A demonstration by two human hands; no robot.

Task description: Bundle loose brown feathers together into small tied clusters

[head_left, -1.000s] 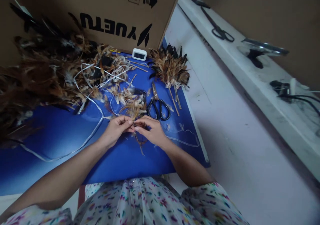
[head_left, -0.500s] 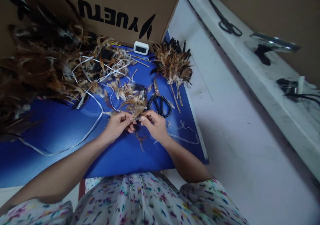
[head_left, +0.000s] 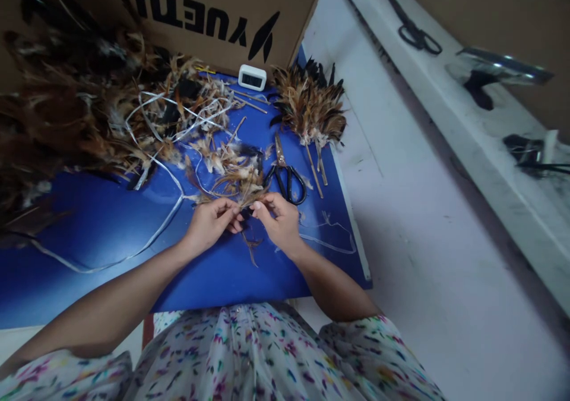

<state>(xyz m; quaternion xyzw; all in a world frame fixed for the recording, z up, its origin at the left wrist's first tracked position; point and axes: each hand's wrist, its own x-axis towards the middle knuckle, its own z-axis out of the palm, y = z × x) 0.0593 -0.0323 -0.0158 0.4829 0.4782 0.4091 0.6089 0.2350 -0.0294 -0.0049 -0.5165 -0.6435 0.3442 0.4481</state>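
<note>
Both hands are meeting near the middle of the blue worktop (head_left: 89, 223): the left hand (head_left: 209, 226) and the right hand (head_left: 278, 220) are each pinching the small bunch of brown feathers (head_left: 243, 194) between fingertips. Black-handled scissors (head_left: 287, 178) are lying just beyond the right hand, a finished feather bundle (head_left: 312, 107) nearer the far right corner.
</note>
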